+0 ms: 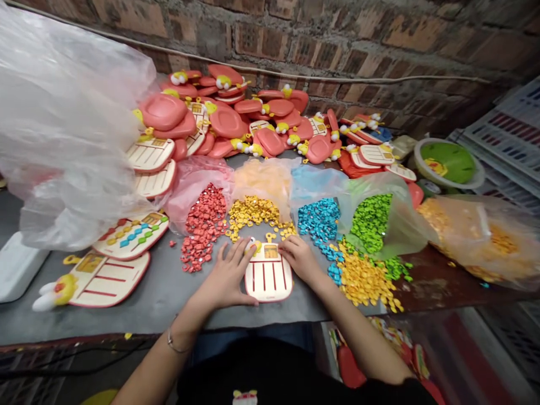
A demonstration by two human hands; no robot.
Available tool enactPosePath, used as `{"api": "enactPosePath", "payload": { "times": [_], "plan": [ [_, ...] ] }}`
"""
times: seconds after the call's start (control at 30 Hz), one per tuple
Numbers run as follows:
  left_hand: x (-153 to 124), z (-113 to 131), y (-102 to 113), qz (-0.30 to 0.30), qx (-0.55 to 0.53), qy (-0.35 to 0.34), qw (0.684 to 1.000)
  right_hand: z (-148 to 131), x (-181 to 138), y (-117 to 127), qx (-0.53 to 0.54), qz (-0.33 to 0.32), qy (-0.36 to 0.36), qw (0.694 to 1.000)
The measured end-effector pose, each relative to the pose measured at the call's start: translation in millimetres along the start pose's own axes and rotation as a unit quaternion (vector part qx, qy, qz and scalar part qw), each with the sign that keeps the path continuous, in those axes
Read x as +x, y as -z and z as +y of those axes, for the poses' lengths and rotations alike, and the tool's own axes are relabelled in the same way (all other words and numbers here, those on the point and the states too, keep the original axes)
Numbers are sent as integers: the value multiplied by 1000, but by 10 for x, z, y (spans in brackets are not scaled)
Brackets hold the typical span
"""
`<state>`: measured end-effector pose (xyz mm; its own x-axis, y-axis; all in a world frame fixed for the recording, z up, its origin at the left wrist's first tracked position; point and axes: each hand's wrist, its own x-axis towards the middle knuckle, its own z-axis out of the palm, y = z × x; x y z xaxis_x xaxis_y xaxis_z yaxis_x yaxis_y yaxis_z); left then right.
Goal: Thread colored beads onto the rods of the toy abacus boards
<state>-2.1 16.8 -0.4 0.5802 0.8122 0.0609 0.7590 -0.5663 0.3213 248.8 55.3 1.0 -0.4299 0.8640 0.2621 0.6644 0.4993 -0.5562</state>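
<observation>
A cream toy board with a red rim, several red slots and a small yellow window lies flat on the table in front of me. My left hand grips its left side, fingers at the top-left corner beside the yellow duck-like head, thumb at the bottom edge. At the upper right corner, the bent fingers of my right hand close on the board's edge near the window; their tips are partly hidden. Just beyond the board are piles of small red beads, yellow beads and blue beads.
Green beads and more yellow beads lie to the right. At left rest another slotted board and one filled with coloured beads, beside a large plastic bag. Red-backed boards are heaped along the brick wall.
</observation>
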Motion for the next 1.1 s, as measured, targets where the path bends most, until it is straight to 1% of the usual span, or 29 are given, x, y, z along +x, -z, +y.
{"api": "enactPosePath", "payload": {
  "times": [0.13,0.27,0.37,0.43,0.53,0.63,0.7,0.8,0.9,0.97,1.07,1.1],
  "plan": [
    [15,4,7,-2,2,8,1000,42,-26,-80,-81,4,36,996],
    [26,3,16,-9,-1,12,1000,44,-76,-72,-99,5,48,994],
    [32,4,18,-15,-3,21,1000,11,-170,-46,-75,5,59,995],
    [35,5,19,-18,-5,22,1000,-11,-247,-20,-38,4,62,997],
    [40,7,21,-20,-5,25,999,-37,-307,2,17,6,37,999],
    [45,14,21,-20,-1,30,999,-98,-243,-65,57,18,2,998],
    [48,20,14,-24,0,17,1000,-173,-148,-173,85,20,1,996],
    [47,23,-10,-26,-4,-3,1000,-299,-4,-357,103,5,24,994],
    [37,10,-41,-12,-11,-1,1000,-375,47,-433,110,-13,31,993],
    [27,-2,-57,-6,-16,1,1000,-388,21,-389,139,-51,39,988],
    [18,-11,-69,-2,-21,0,1000,-387,22,-237,193,-139,90,967],
    [16,-10,-71,0,-22,0,1000,-389,69,-189,201,-148,105,963]
  ]
}}
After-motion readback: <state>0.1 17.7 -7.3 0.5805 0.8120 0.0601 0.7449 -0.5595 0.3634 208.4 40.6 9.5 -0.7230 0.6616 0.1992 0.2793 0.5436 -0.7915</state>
